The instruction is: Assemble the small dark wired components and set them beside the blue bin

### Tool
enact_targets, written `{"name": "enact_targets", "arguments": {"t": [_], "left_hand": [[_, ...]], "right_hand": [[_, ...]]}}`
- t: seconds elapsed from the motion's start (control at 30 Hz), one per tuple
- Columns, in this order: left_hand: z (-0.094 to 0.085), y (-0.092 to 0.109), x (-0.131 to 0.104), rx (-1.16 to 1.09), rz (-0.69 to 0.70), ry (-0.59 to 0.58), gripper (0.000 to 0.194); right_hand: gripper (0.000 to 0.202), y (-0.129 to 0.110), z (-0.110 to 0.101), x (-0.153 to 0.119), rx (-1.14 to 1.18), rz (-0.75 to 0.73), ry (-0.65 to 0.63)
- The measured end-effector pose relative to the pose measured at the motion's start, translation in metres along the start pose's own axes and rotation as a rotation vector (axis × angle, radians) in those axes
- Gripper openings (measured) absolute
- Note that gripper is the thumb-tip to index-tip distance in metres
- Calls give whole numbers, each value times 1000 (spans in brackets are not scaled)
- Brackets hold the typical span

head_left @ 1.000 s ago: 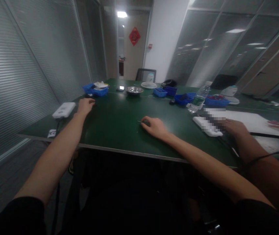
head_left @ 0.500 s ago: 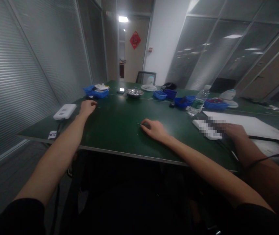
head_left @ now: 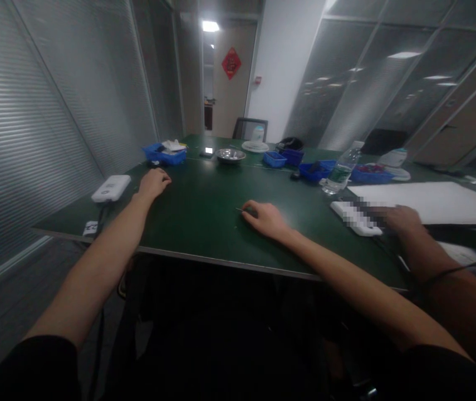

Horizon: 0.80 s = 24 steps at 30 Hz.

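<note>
My right hand rests on the green table, its thumb and forefinger pinched together. A thin, pale, pin-like thing sticks out to the left from those fingertips; its exact kind is too small to make out. Further left, my left hand lies low over the table with its fingers loosely bent and slightly apart. Nothing shows in it. Nearest to that hand are a white box-shaped device with a cable and a blue basket behind it.
Toward the back stand a metal bowl, a small lit-screen device, a white plate-like dish and several blue baskets. On the right are a water bottle, a white board and another person's hand by a white device.
My left hand has shifted slightly right, its fingers looser than before. My right hand stays in place with the thin thing. The view has tilted a little.
</note>
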<state>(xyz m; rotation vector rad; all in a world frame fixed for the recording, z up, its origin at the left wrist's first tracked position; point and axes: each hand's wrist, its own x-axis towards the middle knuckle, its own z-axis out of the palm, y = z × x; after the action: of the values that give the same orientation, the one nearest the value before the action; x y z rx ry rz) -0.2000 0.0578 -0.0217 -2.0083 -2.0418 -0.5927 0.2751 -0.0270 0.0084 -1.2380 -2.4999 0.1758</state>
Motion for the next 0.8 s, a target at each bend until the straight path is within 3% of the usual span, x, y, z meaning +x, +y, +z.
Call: {"name": "enact_targets", "arguments": {"t": [0.1,0.2,0.27,0.47,0.8], "left_hand": [[-6,6,-2,-9,-37,125,26],[-10,4,-2,-106,-176,287,34],[-10,-1,-2,-199,-244,333,34],[-2,-14,3,-342,-333,304,24],[3,-8,8,-299,-283,265,26]], "right_hand": [[29,0,0,0,0,-6,1],[28,-1,-1,-1,4,-16,-1],[28,-1,-2,-1,6,-17,-4],[28,0,-2,0,11,-30,2],[28,4,3,1,-13,-43,25]]}}
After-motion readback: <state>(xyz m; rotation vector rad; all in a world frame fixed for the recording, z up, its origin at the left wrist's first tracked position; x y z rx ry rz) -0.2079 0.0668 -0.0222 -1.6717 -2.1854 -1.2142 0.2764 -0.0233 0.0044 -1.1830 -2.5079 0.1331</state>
